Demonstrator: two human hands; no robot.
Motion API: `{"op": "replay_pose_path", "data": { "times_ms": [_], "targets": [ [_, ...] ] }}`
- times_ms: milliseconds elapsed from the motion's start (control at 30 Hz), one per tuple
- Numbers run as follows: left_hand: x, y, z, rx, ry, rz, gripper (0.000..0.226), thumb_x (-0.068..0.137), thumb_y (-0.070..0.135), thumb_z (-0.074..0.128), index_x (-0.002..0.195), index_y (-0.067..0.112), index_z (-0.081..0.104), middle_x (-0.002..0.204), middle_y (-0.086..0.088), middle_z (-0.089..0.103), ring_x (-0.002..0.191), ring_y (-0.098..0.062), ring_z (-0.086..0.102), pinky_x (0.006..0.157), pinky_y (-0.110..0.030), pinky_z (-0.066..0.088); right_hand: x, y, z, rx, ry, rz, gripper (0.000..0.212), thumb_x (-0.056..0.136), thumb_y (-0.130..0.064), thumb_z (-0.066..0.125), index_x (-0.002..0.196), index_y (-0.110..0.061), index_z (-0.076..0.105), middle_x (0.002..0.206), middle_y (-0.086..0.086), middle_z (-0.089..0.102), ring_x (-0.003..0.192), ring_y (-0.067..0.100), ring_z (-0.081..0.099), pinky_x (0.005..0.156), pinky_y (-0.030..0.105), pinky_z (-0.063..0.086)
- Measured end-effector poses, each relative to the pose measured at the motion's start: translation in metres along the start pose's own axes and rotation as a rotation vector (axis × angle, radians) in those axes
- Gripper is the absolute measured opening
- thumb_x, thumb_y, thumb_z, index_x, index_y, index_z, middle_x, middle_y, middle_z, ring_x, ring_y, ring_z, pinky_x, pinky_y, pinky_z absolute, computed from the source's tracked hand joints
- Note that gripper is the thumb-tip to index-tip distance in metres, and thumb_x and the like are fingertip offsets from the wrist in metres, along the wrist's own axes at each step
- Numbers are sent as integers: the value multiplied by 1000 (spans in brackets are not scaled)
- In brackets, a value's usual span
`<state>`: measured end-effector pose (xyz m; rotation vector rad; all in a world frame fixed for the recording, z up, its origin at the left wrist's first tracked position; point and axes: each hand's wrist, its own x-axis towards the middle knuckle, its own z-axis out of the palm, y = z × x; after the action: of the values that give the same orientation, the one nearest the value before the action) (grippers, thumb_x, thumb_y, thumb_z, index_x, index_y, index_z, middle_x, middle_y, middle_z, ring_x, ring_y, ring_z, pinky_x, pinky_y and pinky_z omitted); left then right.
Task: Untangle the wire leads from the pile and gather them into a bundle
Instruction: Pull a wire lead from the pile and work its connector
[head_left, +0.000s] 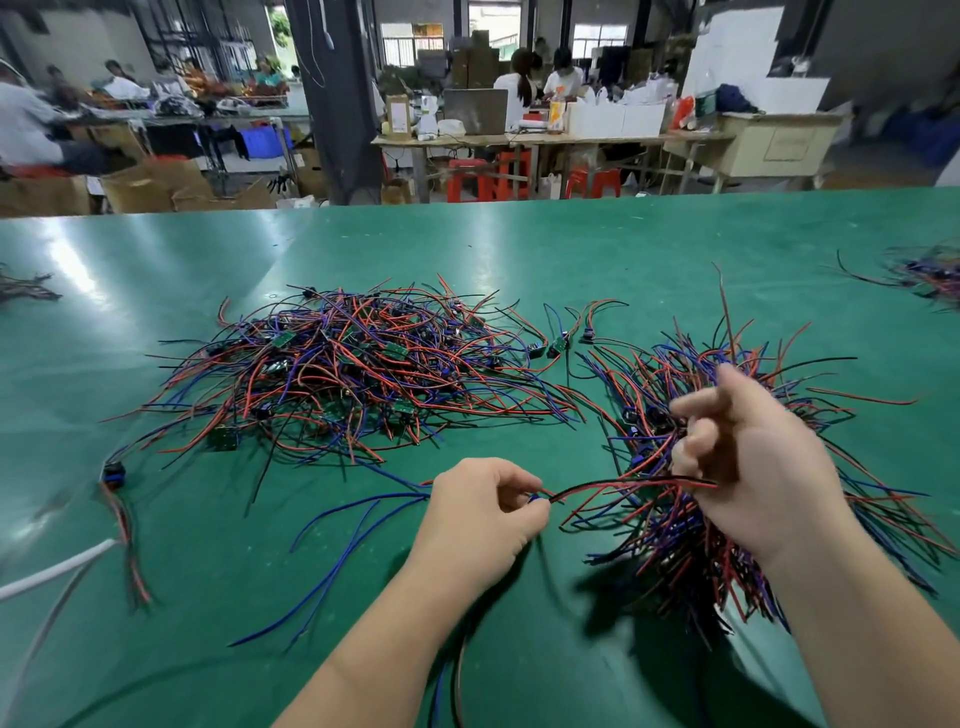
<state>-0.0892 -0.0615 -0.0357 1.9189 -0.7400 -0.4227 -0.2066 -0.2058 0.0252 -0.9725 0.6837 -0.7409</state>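
Note:
A tangled pile of red, blue and black wire leads with small green circuit boards lies on the green table, left of centre. My right hand grips a thick bundle of leads lifted above the table, index finger and thumb raised off it. My left hand pinches one wire lead at its blue connector; its red and black wires stretch across to the right hand, and blue wires trail left from the left hand.
A loose lead with a blue connector and a white cable lie at the left. Smaller wire heaps sit at the far right and far left edge. Beyond the table, people work at benches with boxes and red stools.

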Motion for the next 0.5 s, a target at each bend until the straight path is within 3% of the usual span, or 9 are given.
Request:
{"op": "replay_pose_path", "data": {
  "times_ms": [67,133,233,333,367,433,500],
  "targets": [
    [0,6,-2,-344,-4,-148,6,81,5,69,83,10,71,63,-3,70,53,-13,60,57,-21,51,2,-5,-2,33,-17,-67,53,102,-43,27,83,-11,65,55,5,62,50,19,63,46,21,48],
    [3,14,-5,-700,35,-279,4,83,1,67,85,4,68,66,-9,71,54,-14,65,51,-21,53,4,-3,-3,30,19,-219,37,103,-34,29,95,-16,60,79,6,67,66,19,66,60,28,51],
    [5,18,-8,-987,77,-378,3,83,2,66,84,5,66,69,-9,71,59,-15,70,51,-21,55,0,8,-2,-372,-60,-480,7,96,-17,52,94,-23,56,87,-1,62,75,15,61,69,29,47],
    [0,20,-5,-927,-19,-399,13,70,8,74,81,9,68,69,-5,71,58,-14,69,52,-23,56,-7,25,2,-817,-433,-532,23,80,-19,74,99,-29,64,85,-9,62,67,3,59,64,16,46],
    [-2,21,-4,-874,-65,-383,20,63,13,76,80,10,69,70,-4,71,56,-13,67,53,-24,56,-9,31,3,-937,-481,-581,29,76,-18,78,100,-30,65,89,-11,62,70,2,61,66,14,47],
    [-6,22,-1,-818,-150,-345,26,55,19,77,79,10,72,71,-5,71,54,-10,65,55,-24,56,-12,38,6,-1062,-440,-705,31,72,-10,79,97,-27,70,90,-14,65,78,3,61,72,11,46],
    [-9,26,-2,-819,-210,-294,25,60,21,77,82,10,74,77,-6,72,58,-10,65,56,-24,55,-12,35,6,-1013,-363,-724,28,71,-10,79,93,-25,72,85,-14,67,75,4,62,71,14,47]
  ]
}}
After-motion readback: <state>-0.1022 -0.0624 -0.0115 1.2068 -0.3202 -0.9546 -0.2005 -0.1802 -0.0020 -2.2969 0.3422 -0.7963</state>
